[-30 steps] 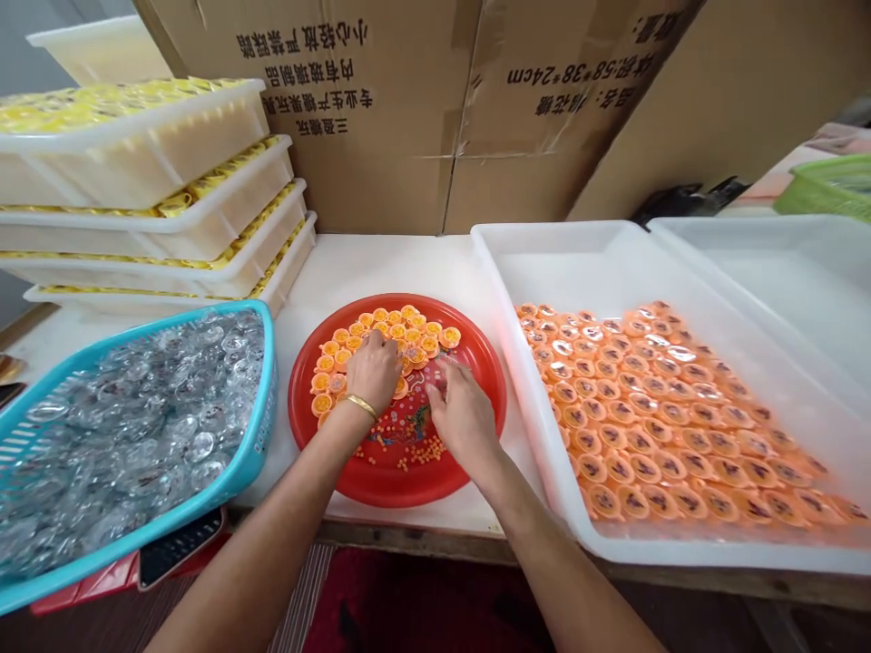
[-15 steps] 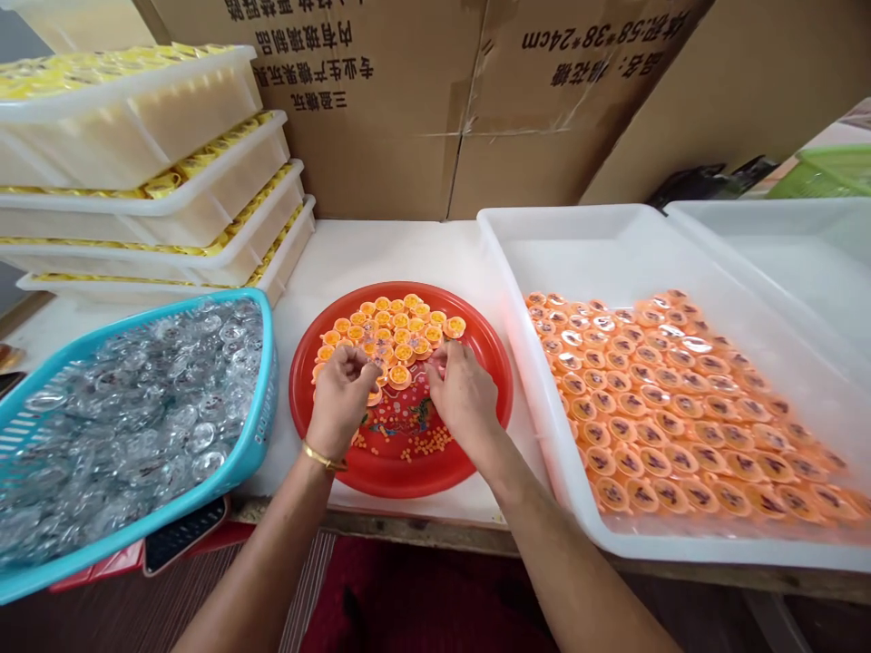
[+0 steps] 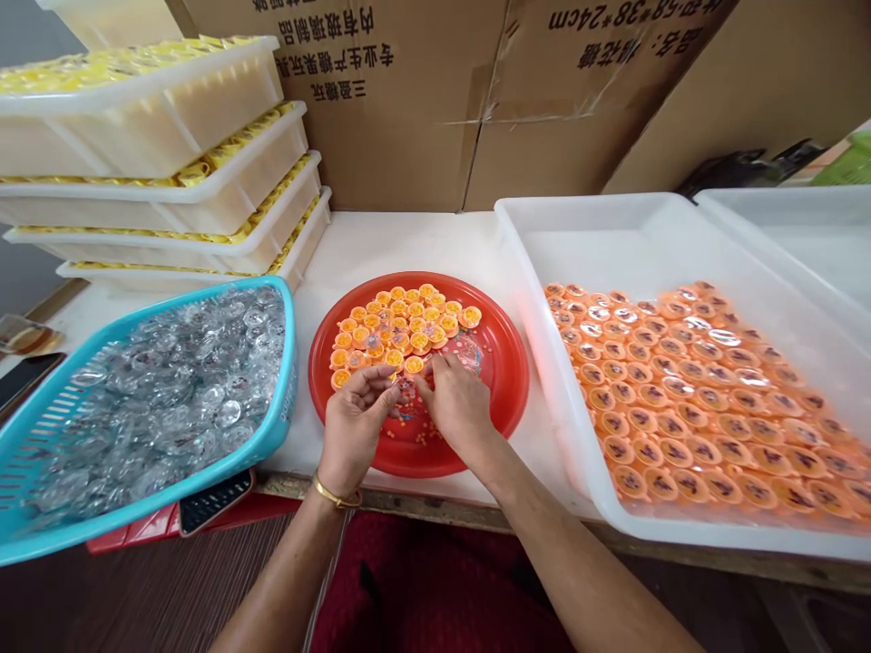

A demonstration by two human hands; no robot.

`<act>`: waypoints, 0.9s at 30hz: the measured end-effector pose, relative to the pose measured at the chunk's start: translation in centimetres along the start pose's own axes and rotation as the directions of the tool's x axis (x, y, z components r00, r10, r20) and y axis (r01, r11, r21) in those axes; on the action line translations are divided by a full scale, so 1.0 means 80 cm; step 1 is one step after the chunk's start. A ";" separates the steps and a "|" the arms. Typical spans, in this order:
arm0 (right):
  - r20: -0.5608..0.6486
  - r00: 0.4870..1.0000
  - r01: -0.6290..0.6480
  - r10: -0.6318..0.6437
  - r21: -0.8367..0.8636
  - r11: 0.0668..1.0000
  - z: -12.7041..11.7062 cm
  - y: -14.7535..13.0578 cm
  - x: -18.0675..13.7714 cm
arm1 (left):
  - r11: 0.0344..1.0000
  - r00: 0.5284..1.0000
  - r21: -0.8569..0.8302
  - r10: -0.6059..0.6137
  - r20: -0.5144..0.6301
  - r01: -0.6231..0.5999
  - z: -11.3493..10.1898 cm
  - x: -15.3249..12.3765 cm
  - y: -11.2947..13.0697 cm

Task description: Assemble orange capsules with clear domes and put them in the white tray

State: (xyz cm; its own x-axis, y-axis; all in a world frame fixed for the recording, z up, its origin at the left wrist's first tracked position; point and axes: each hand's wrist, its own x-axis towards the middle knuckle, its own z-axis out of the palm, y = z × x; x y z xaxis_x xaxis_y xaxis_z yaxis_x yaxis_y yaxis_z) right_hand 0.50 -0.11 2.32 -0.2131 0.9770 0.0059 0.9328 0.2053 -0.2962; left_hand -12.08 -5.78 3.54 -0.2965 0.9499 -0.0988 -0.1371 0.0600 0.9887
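Both hands are over a round red tray [image 3: 507, 399] with a printed pattern. My left hand [image 3: 355, 419], with a gold bangle at the wrist, has thumb and fingers closed together; a small, seemingly clear bit shows at the fingertips, too small to name. Close beside it, my right hand [image 3: 457, 401] curls inward, fingertips pinched, and what they hold is hidden. Just beyond the fingers sit many small round orange cups [image 3: 415, 310] filled with yellow-orange bits, some with clear pieces on top. Loose orange beads [image 3: 423, 433] lie on the tray's near part, partly behind my hands.
At left stands a blue basket [image 3: 289, 363] full of clear plastic pieces, with stacked white trays [image 3: 204, 213] of yellow packets behind. A white bin [image 3: 544, 426] at right holds rows of orange cups [image 3: 670, 390]. Cardboard boxes [image 3: 408, 136] stand at the back.
My hands have drawn closer together and nearer to me on the tray. The right hand has turned more inward. The whole view has shifted slightly.
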 end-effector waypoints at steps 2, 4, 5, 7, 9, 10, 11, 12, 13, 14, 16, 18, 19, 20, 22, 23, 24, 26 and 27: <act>-0.014 1.000 0.001 -0.001 0.001 1.000 0.005 0.005 -0.006 | 1.000 1.000 0.027 0.008 -0.009 -0.008 0.000 -0.001 -0.003; -0.025 1.000 -0.005 0.005 0.009 1.000 0.007 0.009 -0.007 | 0.997 0.999 0.069 0.034 -0.016 -0.033 -0.001 -0.002 -0.007; -0.031 0.999 -0.009 0.009 0.013 1.000 0.007 0.010 -0.007 | 0.995 0.999 0.092 0.051 -0.016 -0.049 -0.001 -0.001 -0.009; -0.043 0.999 -0.001 0.002 0.020 1.000 0.005 0.010 -0.004 | 0.988 0.997 0.134 0.078 -0.013 -0.076 -0.003 -0.001 -0.013; -0.039 0.999 0.013 -0.012 0.028 1.000 0.001 0.010 0.001 | 0.984 0.996 0.151 0.092 -0.013 -0.089 -0.005 -0.001 -0.014; -0.027 0.999 0.022 -0.021 0.035 0.999 0.000 0.011 0.003 | 0.984 0.996 0.152 0.093 -0.015 -0.090 -0.006 -0.001 -0.014; -0.010 0.999 0.032 -0.031 0.043 0.999 -0.001 0.011 0.005 | 0.984 0.996 0.152 0.093 -0.015 -0.089 -0.006 -0.002 -0.014; 0.007 0.999 0.040 -0.041 0.051 0.998 -0.002 0.012 0.007 | 0.984 0.996 0.153 0.093 -0.016 -0.090 -0.006 -0.002 -0.014; 0.021 0.999 0.047 -0.048 0.060 0.997 -0.001 0.013 0.008 | 0.983 0.995 0.156 0.095 -0.015 -0.092 -0.005 -0.003 -0.013; 0.029 0.998 0.051 -0.053 0.072 0.996 0.000 0.014 0.009 | 0.982 0.995 0.159 0.101 -0.014 -0.097 -0.005 -0.004 -0.012; 0.030 0.998 0.052 -0.055 0.109 0.993 0.003 0.018 0.009 | 0.981 0.993 0.160 0.116 -0.008 -0.113 -0.005 -0.005 -0.010; 0.021 0.998 0.051 -0.055 0.158 0.986 0.007 0.023 0.008 | 0.980 0.995 0.172 0.103 0.014 -0.104 -0.006 -0.005 -0.006; 0.014 0.998 0.055 -0.059 0.185 0.981 0.008 0.026 0.007 | 0.978 0.996 0.191 0.080 0.033 -0.085 -0.007 -0.004 -0.004; 0.006 0.998 0.063 -0.066 0.214 0.975 0.010 0.029 0.006 | 0.974 0.997 0.218 0.052 0.053 -0.063 -0.008 -0.003 -0.002; -0.024 0.996 0.094 -0.092 0.287 0.953 0.010 0.035 0.001 | 0.960 0.996 0.278 0.001 0.089 -0.025 -0.010 0.001 0.003; -0.045 0.993 0.119 -0.110 0.332 0.936 0.010 0.038 -0.002 | 0.953 0.995 0.302 -0.014 0.101 -0.018 -0.011 0.004 0.006; -0.068 0.989 0.145 -0.129 0.382 0.913 0.010 0.041 -0.007 | 0.948 0.993 0.318 -0.022 0.113 -0.015 -0.012 0.007 0.008; -0.120 0.981 0.191 -0.152 0.474 0.860 0.008 0.047 -0.016 | 0.945 0.990 0.328 -0.041 0.135 -0.006 -0.012 0.012 0.010; -0.150 0.976 0.211 -0.155 0.509 0.834 0.006 0.050 -0.021 | 0.948 0.988 0.319 -0.056 0.146 0.007 -0.012 0.014 0.010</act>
State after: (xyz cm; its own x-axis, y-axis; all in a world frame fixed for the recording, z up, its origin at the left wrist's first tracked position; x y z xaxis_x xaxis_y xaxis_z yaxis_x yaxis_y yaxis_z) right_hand 4.46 -0.97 0.63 -0.3095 0.9307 0.1951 0.5855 0.3482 -0.7321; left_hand -13.44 -4.96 4.09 -0.1474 0.9796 -0.1366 0.1694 0.1611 0.9723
